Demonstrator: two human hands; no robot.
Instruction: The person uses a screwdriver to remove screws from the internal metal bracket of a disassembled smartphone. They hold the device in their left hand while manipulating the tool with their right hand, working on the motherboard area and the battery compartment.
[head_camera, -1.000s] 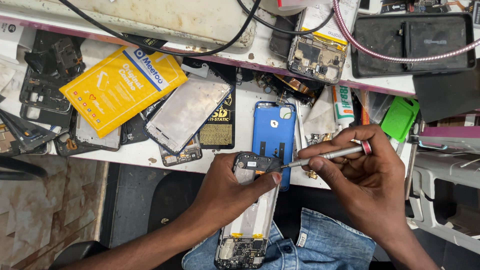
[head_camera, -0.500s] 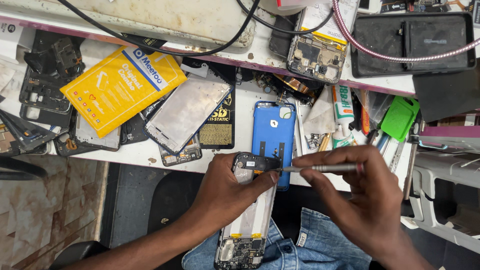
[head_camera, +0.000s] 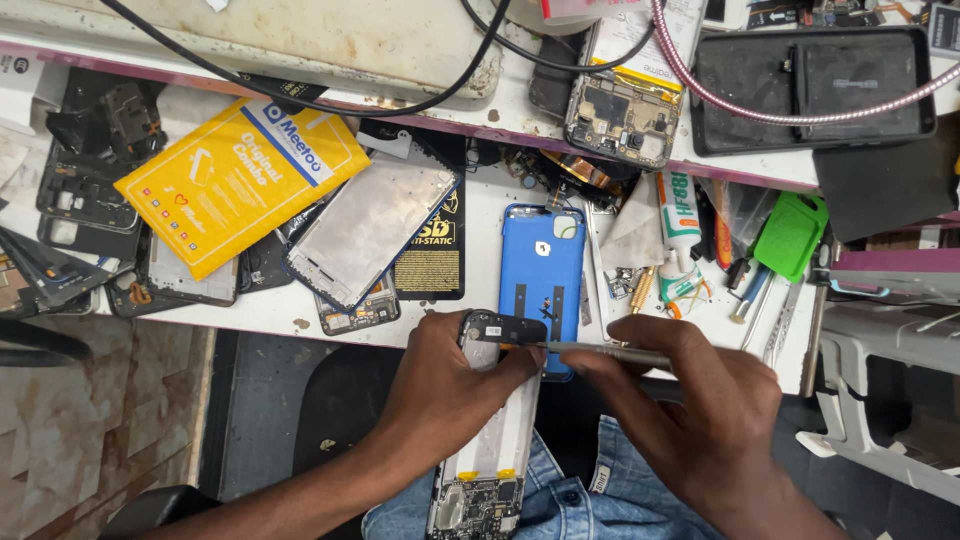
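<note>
My left hand (head_camera: 450, 385) grips an opened phone body (head_camera: 490, 460) that rests over my lap, its circuit board end toward me and its black top end at the workbench edge. My right hand (head_camera: 700, 400) holds a thin metal tool (head_camera: 600, 351) almost level, its tip touching the black top part of the phone. Just beyond lies a blue phone back cover (head_camera: 541, 270) with small screws on it.
The white workbench (head_camera: 480, 250) carries a yellow padded packet (head_camera: 235, 180), a silver phone frame (head_camera: 368, 228), a black anti-static bag (head_camera: 432, 255), dismantled phone parts (head_camera: 90, 200), a glue tube (head_camera: 678, 215), a green tool (head_camera: 790, 235), screwdrivers (head_camera: 760, 300), cables and a black tablet (head_camera: 810, 85).
My right hand has lowered and swung the metal tool from a slant to nearly level. The left hand and the phone have stayed put.
</note>
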